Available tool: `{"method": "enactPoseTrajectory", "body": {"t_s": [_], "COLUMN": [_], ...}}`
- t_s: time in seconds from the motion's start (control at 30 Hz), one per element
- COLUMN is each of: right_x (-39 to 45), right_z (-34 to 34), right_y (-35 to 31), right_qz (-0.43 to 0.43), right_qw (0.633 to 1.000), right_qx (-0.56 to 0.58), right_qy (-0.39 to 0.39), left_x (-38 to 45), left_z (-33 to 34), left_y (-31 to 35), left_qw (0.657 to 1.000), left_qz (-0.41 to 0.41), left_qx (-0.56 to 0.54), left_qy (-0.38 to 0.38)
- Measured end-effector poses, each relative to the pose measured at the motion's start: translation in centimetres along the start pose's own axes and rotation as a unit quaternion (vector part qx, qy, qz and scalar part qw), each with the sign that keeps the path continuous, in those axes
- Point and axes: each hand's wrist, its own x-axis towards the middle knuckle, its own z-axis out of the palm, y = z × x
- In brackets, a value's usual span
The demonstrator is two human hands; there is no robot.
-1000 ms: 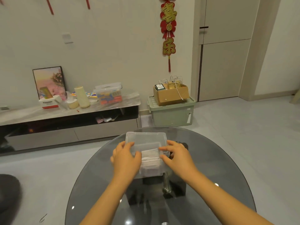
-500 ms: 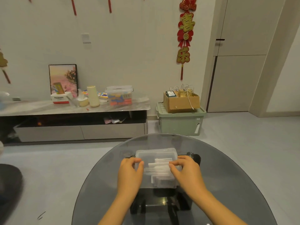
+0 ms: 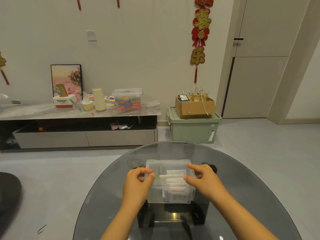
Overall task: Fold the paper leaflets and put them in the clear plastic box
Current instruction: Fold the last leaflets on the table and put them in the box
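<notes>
In the head view, the clear plastic box [image 3: 170, 182] is being kept on the round glass bench [image 3: 242, 179], near the middle of it, and it is being held from both sides by the two hands. The left hand [image 3: 137, 183] is being curled around the left rim of the box, with the thumb tip lying on the inner side of the rim and the other fingers on the outer side. The right hand [image 3: 201, 179] is being held at the right rim, with its thumb pressing near the paper and its fingers bent over the edge; whether the wall itself is being pinched cannot be told clearly. Inside the box, a stack of folded paper leaflets [image 3: 175, 181] is being stored, standing on edge in the right part of the box, while the left part looks free. No loose or unfolded leaflet is being seen on the bench around the box, and no lid is being seen on the box. From this it is being judged that the folding and the placing are probably finished or almost finished, and that only a last settling of the box, or perhaps closing of it, is left; this is a judgement, not a thing shown.
</notes>
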Motion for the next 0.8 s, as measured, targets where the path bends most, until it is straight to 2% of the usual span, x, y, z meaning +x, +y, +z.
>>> {"method": "enactPoseTrajectory", "body": {"t_s": [0.13, 0.33, 0.5, 0.67, 0.8], "right_x": [-0.4, -0.5, -0.5, -0.5, -0.6], "right_z": [0.4, 0.5, 0.3, 0.5, 0.7], "right_y": [0.1, 0.2, 0.3, 0.1, 0.2], "right_qz": [-0.008, -0.001, -0.01, -0.034, -0.012], "right_qw": [0.999, 1.0, 1.0, 0.998, 1.0], "right_qx": [-0.018, 0.011, -0.019, -0.055, -0.016], "right_qy": [-0.031, -0.023, -0.023, -0.021, -0.019], "left_x": [0.0, 0.0, -0.4, 0.7, 0.9], "left_z": [0.1, 0.8, 0.4, 0.5, 0.6], "left_y": [-0.1, -0.7, -0.5, -0.6, -0.6], "left_qw": [0.999, 0.998, 0.994, 0.991, 0.987], "left_qz": [-0.023, -0.026, -0.051, -0.061, -0.076], "left_qx": [-0.027, -0.049, -0.074, -0.048, -0.073], "left_qy": [-0.029, -0.006, -0.057, -0.11, -0.12]}}
